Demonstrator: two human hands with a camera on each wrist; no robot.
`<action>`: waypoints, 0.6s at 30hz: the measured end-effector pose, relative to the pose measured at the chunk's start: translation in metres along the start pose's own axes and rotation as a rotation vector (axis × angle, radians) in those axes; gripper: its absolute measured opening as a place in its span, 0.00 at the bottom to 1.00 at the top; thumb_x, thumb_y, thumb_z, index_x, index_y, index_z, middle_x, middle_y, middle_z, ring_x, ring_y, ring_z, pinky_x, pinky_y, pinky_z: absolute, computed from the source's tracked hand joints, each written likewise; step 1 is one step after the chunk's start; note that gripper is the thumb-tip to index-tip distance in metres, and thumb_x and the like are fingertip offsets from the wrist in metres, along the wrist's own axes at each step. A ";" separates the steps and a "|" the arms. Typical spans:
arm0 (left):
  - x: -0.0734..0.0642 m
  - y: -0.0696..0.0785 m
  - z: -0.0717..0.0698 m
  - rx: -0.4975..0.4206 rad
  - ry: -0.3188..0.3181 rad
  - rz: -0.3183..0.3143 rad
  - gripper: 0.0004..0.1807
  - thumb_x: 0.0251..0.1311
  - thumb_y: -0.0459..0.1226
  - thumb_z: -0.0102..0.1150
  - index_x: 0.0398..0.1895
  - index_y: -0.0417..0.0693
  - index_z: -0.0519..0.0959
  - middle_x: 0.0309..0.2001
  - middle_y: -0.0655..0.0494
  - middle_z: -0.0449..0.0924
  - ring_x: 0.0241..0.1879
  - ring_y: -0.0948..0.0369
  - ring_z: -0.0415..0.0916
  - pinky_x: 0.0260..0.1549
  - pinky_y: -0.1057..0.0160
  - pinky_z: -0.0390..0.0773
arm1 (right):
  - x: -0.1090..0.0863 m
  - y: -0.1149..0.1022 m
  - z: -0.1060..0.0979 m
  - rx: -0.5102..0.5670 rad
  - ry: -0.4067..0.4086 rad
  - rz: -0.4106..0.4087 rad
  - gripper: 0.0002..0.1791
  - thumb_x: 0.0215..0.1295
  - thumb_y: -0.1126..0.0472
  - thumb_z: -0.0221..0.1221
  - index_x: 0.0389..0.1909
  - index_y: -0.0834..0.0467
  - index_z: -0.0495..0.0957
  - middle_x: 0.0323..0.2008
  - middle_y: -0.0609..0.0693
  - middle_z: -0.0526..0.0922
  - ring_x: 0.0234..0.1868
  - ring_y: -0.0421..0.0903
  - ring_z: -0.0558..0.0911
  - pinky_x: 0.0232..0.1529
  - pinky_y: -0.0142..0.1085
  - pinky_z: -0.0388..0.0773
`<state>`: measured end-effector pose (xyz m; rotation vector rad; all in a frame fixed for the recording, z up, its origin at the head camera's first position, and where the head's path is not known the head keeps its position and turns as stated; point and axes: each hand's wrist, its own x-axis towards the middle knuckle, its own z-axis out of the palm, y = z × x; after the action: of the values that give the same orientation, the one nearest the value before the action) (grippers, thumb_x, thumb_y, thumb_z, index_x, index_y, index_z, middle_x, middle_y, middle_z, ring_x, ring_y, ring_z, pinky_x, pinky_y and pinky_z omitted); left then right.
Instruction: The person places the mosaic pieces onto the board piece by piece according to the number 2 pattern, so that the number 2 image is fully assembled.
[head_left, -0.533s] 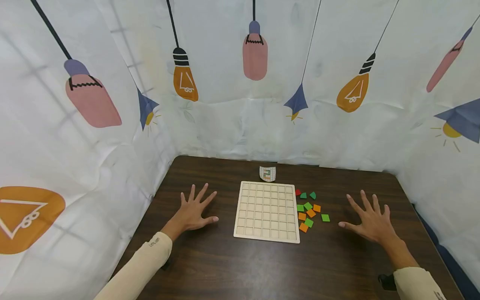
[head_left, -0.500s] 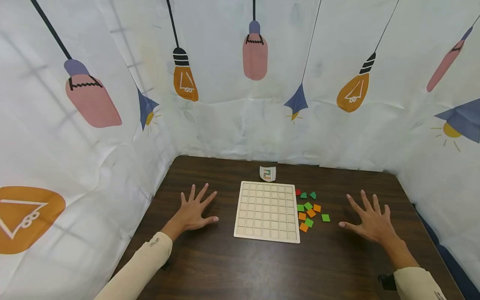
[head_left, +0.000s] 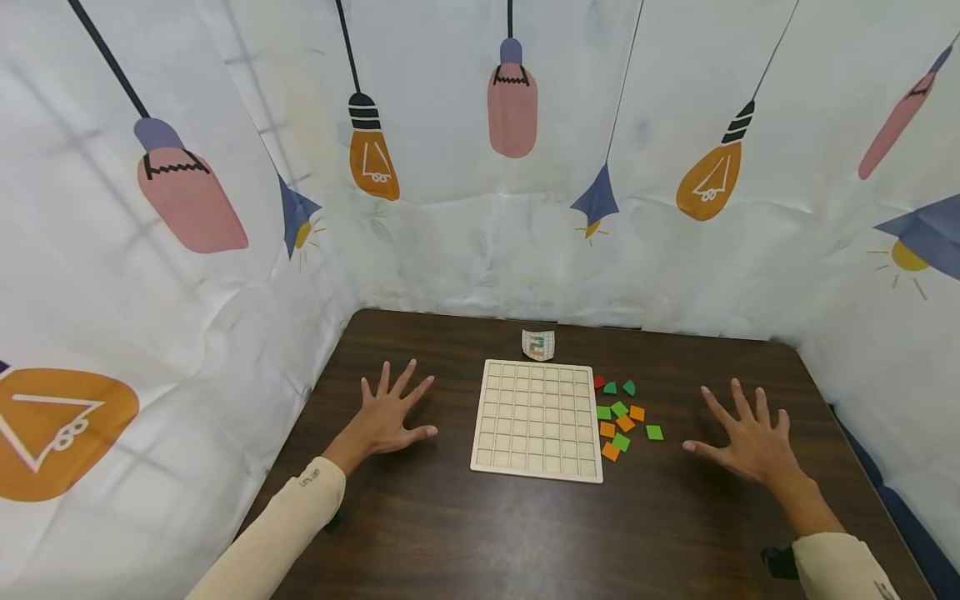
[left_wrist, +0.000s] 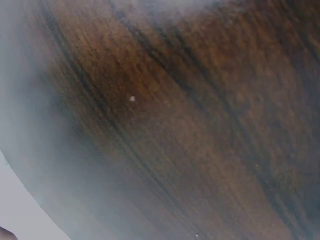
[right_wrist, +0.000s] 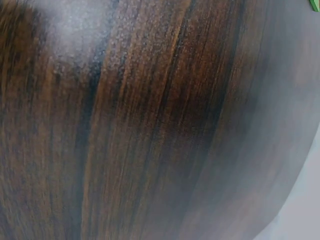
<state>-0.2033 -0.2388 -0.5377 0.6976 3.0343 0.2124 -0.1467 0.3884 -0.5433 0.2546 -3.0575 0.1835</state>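
In the head view my left hand (head_left: 384, 420) is spread over the table, left of a pale wooden grid board (head_left: 537, 420), and holds nothing. My right hand (head_left: 753, 442), fingers also spread, is at the right with nothing in it. Between the board and that hand lie small flat pieces: an orange square (head_left: 611, 451), a green square (head_left: 654, 432), several more of both colours, dark green pieces (head_left: 628, 387) and a red piece (head_left: 598, 381). Both wrist views are filled mostly by the brown tabletop (left_wrist: 165, 125).
Behind the board a small curled paper card (head_left: 537, 345) shows a coloured grid pattern. The dark wooden table (head_left: 465, 533) runs back to a white curtain (head_left: 480, 250) printed with lamps, which also hangs along the left and right.
The right hand has shifted very slightly to the right and its fingers are a little higher. The head view has tilted a touch. Board and pieces lie as before.
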 end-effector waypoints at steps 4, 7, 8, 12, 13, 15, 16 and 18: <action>0.001 0.000 0.000 0.008 0.009 0.011 0.50 0.59 0.70 0.55 0.81 0.64 0.53 0.82 0.45 0.40 0.75 0.26 0.36 0.57 0.15 0.43 | 0.000 0.000 -0.002 -0.005 0.014 0.002 0.62 0.54 0.23 0.60 0.81 0.35 0.33 0.77 0.72 0.45 0.70 0.85 0.49 0.56 0.82 0.45; 0.001 0.000 0.000 0.013 0.015 0.020 0.50 0.58 0.70 0.55 0.80 0.63 0.55 0.82 0.45 0.41 0.75 0.26 0.38 0.57 0.15 0.44 | 0.000 0.000 -0.003 -0.015 0.019 0.005 0.62 0.54 0.23 0.60 0.81 0.34 0.32 0.77 0.72 0.44 0.70 0.85 0.49 0.56 0.82 0.45; 0.001 0.000 0.000 0.018 0.015 0.023 0.50 0.58 0.70 0.55 0.80 0.64 0.55 0.82 0.45 0.41 0.75 0.26 0.39 0.57 0.15 0.45 | 0.001 0.000 -0.004 -0.017 0.019 0.005 0.62 0.54 0.23 0.60 0.81 0.34 0.32 0.78 0.72 0.44 0.70 0.85 0.49 0.56 0.82 0.45; 0.000 0.001 0.002 0.022 0.011 0.032 0.49 0.59 0.70 0.55 0.80 0.64 0.56 0.82 0.46 0.42 0.75 0.27 0.39 0.58 0.16 0.46 | 0.001 -0.001 -0.004 -0.025 0.019 -0.001 0.62 0.54 0.23 0.59 0.81 0.35 0.34 0.77 0.72 0.44 0.71 0.84 0.50 0.57 0.82 0.46; 0.000 0.002 0.002 0.027 0.011 0.037 0.49 0.59 0.70 0.55 0.80 0.64 0.56 0.82 0.46 0.42 0.75 0.27 0.40 0.59 0.17 0.46 | 0.002 -0.001 -0.004 -0.020 0.017 -0.007 0.62 0.54 0.23 0.60 0.81 0.36 0.34 0.77 0.72 0.44 0.71 0.84 0.50 0.56 0.82 0.46; -0.001 0.003 0.004 0.029 0.010 0.052 0.49 0.59 0.70 0.55 0.80 0.63 0.57 0.81 0.45 0.43 0.76 0.28 0.41 0.61 0.18 0.47 | 0.002 -0.002 -0.004 -0.019 0.013 -0.017 0.62 0.55 0.24 0.60 0.82 0.37 0.35 0.77 0.72 0.45 0.71 0.83 0.51 0.57 0.81 0.48; -0.001 0.004 0.005 0.035 0.010 0.063 0.48 0.59 0.70 0.55 0.79 0.62 0.58 0.81 0.45 0.44 0.76 0.28 0.42 0.61 0.19 0.48 | 0.002 -0.003 -0.004 -0.016 0.008 -0.021 0.61 0.56 0.24 0.60 0.82 0.38 0.36 0.77 0.72 0.46 0.71 0.82 0.52 0.57 0.80 0.49; 0.000 0.006 0.007 0.048 0.002 0.085 0.48 0.60 0.70 0.54 0.79 0.62 0.58 0.81 0.44 0.45 0.76 0.30 0.44 0.63 0.21 0.50 | 0.002 -0.004 -0.003 -0.014 -0.003 -0.027 0.60 0.57 0.25 0.60 0.82 0.40 0.38 0.77 0.72 0.47 0.71 0.80 0.53 0.57 0.79 0.51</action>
<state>-0.2002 -0.2330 -0.5440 0.8310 3.0238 0.1417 -0.1479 0.3847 -0.5396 0.2960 -3.0557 0.1604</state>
